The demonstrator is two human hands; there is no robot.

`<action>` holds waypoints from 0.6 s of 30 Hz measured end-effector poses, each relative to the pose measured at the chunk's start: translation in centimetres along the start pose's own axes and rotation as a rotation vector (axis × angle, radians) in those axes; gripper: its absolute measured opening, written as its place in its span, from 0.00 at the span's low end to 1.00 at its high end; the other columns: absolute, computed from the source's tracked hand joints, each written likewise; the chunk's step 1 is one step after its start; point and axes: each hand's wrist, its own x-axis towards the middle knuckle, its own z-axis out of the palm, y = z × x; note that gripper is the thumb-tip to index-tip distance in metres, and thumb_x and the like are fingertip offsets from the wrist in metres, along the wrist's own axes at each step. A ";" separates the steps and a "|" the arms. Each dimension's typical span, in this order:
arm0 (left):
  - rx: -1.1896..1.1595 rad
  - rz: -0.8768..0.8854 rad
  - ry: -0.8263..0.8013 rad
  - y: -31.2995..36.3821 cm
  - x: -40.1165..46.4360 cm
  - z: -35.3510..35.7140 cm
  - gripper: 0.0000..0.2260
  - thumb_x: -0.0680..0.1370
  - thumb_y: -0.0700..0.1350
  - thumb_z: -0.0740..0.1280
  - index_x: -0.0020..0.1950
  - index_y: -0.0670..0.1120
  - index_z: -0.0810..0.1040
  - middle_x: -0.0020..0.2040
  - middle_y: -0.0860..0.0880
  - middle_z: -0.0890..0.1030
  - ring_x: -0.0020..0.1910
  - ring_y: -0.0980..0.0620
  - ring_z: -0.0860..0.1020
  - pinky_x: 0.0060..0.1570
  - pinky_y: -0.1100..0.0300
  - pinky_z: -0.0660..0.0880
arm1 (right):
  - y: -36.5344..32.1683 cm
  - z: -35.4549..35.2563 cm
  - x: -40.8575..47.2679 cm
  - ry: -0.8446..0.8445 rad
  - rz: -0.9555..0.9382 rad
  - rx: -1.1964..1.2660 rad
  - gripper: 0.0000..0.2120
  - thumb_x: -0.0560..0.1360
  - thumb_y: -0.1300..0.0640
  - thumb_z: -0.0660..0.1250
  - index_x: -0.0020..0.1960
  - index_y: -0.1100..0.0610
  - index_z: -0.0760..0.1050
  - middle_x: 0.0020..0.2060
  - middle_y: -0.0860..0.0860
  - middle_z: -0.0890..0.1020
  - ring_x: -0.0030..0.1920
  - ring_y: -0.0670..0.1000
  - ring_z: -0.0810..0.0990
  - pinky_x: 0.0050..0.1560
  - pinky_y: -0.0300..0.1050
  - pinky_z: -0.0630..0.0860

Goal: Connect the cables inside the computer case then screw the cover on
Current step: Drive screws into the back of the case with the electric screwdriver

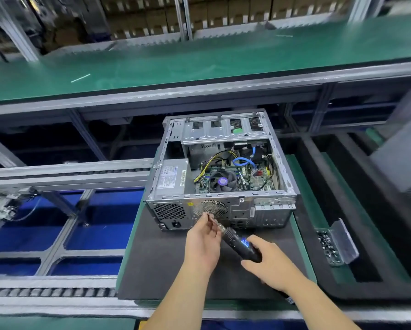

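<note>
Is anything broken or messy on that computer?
Nothing looks broken. The computer case sits open-topped with no cover on, so its yellow and blue cables show in loose loops. The left hand pinches the tip of the electric screwdriver that the right hand grips, right by the case's back panel.

Grey case lying on its side on a dark mat, cover off, fan, board and cables (blue, yellow, black) exposed, rear panel facing us
</note>
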 end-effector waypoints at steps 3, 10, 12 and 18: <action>0.017 -0.011 -0.009 0.0 -0.1 -0.1 0.04 0.81 0.41 0.65 0.47 0.42 0.77 0.40 0.48 0.79 0.39 0.53 0.75 0.45 0.60 0.71 | -0.1 0.1 -0.3 0.018 0.018 -0.003 0.15 0.68 0.42 0.68 0.51 0.44 0.71 0.41 0.50 0.80 0.32 0.52 0.78 0.39 0.52 0.81; 0.059 -0.009 -0.001 0.0 -0.5 -0.2 0.05 0.81 0.39 0.63 0.48 0.41 0.77 0.39 0.48 0.80 0.40 0.52 0.76 0.45 0.60 0.73 | -0.6 0.6 -1.0 0.025 0.046 0.028 0.13 0.68 0.43 0.68 0.50 0.44 0.71 0.41 0.54 0.80 0.27 0.47 0.73 0.37 0.52 0.80; 0.073 -0.002 0.004 0.0 -0.6 -0.2 0.05 0.81 0.38 0.63 0.49 0.41 0.77 0.40 0.47 0.80 0.40 0.52 0.76 0.45 0.59 0.73 | -0.7 0.7 -1.2 0.017 0.048 0.055 0.12 0.68 0.44 0.68 0.49 0.44 0.71 0.41 0.53 0.80 0.25 0.47 0.73 0.33 0.51 0.79; 0.110 0.018 -0.001 0.1 -0.6 -0.3 0.06 0.82 0.37 0.61 0.49 0.40 0.77 0.40 0.46 0.80 0.39 0.51 0.76 0.44 0.58 0.73 | -0.8 0.7 -1.5 0.005 0.043 0.140 0.11 0.67 0.47 0.69 0.47 0.45 0.72 0.38 0.51 0.77 0.24 0.48 0.72 0.27 0.42 0.75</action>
